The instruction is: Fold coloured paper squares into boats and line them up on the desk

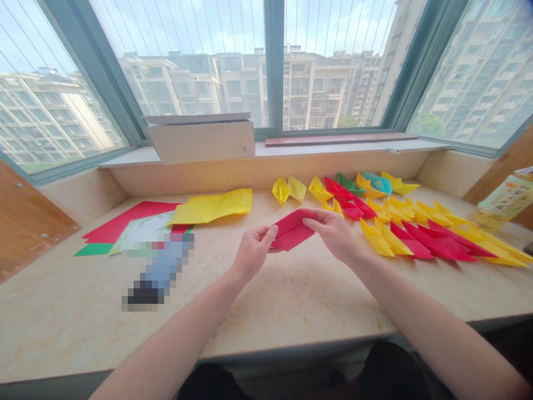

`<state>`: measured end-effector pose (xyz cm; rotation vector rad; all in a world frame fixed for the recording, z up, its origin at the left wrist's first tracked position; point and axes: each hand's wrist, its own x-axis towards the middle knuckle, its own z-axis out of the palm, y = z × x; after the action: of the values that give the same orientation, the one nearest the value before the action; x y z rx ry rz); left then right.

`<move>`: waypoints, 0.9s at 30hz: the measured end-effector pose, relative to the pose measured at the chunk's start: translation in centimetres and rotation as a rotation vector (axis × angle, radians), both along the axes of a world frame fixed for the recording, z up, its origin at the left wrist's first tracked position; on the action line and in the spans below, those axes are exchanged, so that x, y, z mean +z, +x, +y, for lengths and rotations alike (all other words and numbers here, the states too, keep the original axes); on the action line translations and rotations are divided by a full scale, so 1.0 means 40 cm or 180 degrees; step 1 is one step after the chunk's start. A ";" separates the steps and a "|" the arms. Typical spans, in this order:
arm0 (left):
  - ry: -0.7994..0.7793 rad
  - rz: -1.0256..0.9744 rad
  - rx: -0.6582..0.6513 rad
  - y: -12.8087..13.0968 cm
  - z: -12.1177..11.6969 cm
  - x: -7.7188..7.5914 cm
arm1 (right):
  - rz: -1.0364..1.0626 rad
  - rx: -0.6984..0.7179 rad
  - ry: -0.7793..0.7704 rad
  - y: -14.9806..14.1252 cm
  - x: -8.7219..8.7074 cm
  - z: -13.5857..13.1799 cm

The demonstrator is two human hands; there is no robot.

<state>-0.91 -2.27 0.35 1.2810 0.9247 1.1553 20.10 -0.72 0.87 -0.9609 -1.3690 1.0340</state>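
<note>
A beige marble-patterned table (233,316) spreads beneath the left hand (255,249) and right hand (331,229), with green-framed windows (273,72) beyond them and a white rectangular box (204,140) ahead of the left one. Both hands pinch opposite ends of a folded red paper piece (291,229) between them, its long axis slanting from the left fingers farther away toward the right. Flat yellow paper (214,206) lies beyond and left of the left hand, a pixelated object (164,266) nearer that side. Folded yellow, red, green and blue paper boats (391,210) crowd just beyond and right of the right hand.
</note>
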 end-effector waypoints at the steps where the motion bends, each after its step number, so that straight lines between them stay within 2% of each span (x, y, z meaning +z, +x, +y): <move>1: 0.0037 0.0061 0.0017 0.001 0.001 -0.001 | -0.0041 -0.0026 0.0014 -0.002 0.003 -0.003; 6: 0.0107 0.0243 0.0298 0.000 0.011 -0.008 | 0.0104 -0.0066 -0.0063 -0.009 0.003 -0.006; 11: 0.0004 0.0049 0.0287 0.000 0.010 -0.007 | 0.0011 0.0025 -0.0097 -0.007 0.002 -0.007; 17: -0.0031 -0.0011 0.0296 0.006 0.013 -0.009 | -0.0064 -0.0396 0.0076 -0.018 0.013 -0.012; 21: 0.0027 0.0060 0.0415 0.005 0.016 -0.008 | -0.0067 -0.0466 0.0180 -0.025 0.013 -0.013; 27: 0.0224 0.0183 0.0122 0.002 -0.004 0.005 | -0.0002 -0.0388 0.0153 -0.021 -0.003 -0.002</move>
<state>-0.82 -2.43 0.56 1.3645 0.9617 1.1954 19.26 -0.79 0.74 -0.9964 -1.3133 0.9055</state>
